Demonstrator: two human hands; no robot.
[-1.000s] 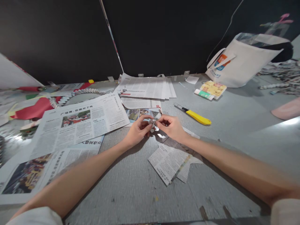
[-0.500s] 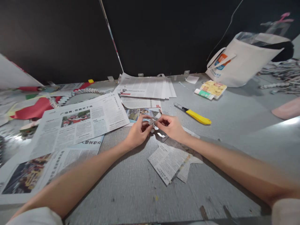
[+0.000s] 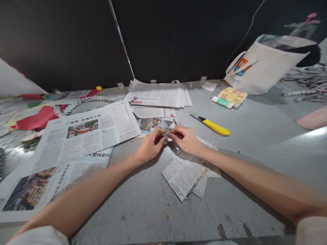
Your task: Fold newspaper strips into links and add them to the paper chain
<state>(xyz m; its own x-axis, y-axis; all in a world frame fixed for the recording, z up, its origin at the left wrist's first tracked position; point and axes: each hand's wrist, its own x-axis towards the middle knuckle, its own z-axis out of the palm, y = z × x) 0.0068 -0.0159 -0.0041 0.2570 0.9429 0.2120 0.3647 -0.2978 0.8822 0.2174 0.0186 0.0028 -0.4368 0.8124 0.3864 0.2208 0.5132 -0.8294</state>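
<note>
Scrap [image 3: 165,132] higher; at right hand [image 3: 187,139] fingertips

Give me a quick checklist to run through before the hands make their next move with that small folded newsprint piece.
1. Grip: the small folded grey newsprint piece is pinched between the fingertips of the left hand and the right hand: ok.
2. Folds on the piece: mostly covered by the fingers: cannot tell.
3. Sharp tool: the yellow-handled utility knife lies on the grey table, apart from both hands: ok.
4. Knife blade retracted: cannot tell.
5. Loose paper: the stack of cut rectangular newsprint slips lies flat on the table, nearer the person than the hands: ok.
</note>
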